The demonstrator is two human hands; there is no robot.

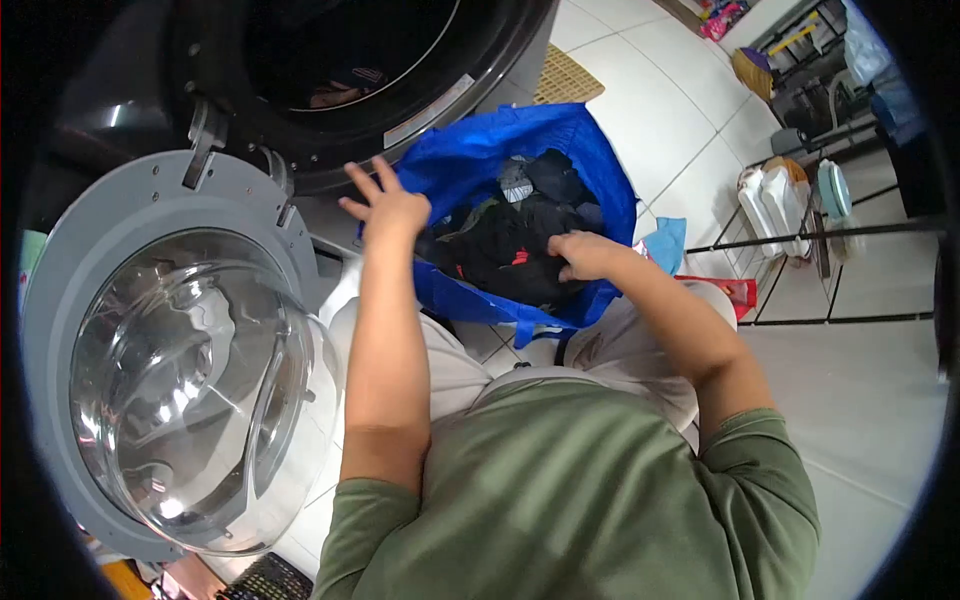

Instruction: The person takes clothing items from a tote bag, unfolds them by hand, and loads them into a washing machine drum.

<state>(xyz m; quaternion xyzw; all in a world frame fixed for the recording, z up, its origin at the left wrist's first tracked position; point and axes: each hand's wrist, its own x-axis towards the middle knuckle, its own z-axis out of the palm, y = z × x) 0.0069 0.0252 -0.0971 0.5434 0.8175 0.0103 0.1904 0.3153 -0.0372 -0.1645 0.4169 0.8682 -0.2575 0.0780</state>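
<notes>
A blue bag [607,150] stands with its mouth wide, holding a heap of dark clothes [500,250] with a few red and grey patches. My left hand [395,212] is over the bag's left rim, fingers spread, nothing in them. Inside the right part of the bag, my right hand [592,257] has its fingers curled onto a black garment [548,290]; the fingertips are partly hidden. Beyond my left hand is the dark drum opening [340,50] of a front-loading washing machine, where a bit of reddish and dark cloth [345,88] shows.
The machine's round door [180,370], with a clear glass bowl, hangs wide at the left. On the right, a black wire rack [830,240] holds plastic containers [775,205]. A yellow mat [567,78] lies on the white tiles. A light blue cloth [665,243] is right of the bag.
</notes>
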